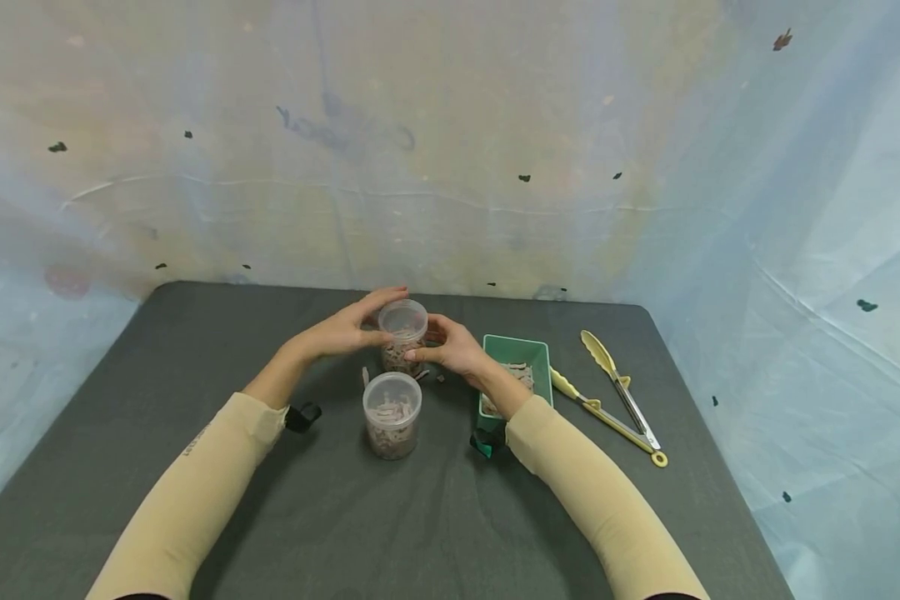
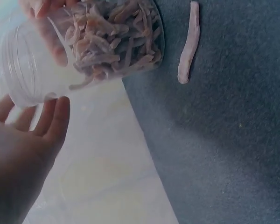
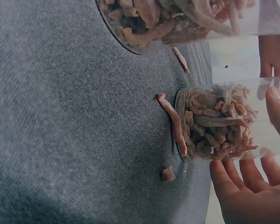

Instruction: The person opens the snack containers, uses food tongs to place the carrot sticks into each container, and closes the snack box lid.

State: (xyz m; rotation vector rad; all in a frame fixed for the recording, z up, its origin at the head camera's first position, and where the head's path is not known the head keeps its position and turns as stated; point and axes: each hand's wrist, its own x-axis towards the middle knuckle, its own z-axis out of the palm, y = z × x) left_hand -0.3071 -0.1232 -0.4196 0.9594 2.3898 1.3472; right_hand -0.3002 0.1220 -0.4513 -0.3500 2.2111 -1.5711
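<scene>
Both hands are round the far clear plastic jar (image 1: 401, 357), which stands upright on the table with short brown dried strips inside. My left hand (image 1: 342, 331) holds it near the rim from the left, thumb in front and fingers behind. From the right, my right hand (image 1: 459, 348) grips its side with the thumb in front and fingers curled behind. A second clear jar (image 1: 392, 433), partly filled with similar strips, stands nearer to me. One loose strip (image 2: 189, 44) lies by the far jar in the left wrist view. Another strip (image 3: 173, 122) and a small chunk (image 3: 168, 174) lie at its base.
A green basket (image 1: 521, 343) holding more strips stands to the right, partly behind my right forearm. Beyond it lie spread tongs (image 1: 601, 350) with pale yellow tips. The dark table (image 1: 315, 517) meets plastic sheeting (image 1: 450, 150) at the back and sides.
</scene>
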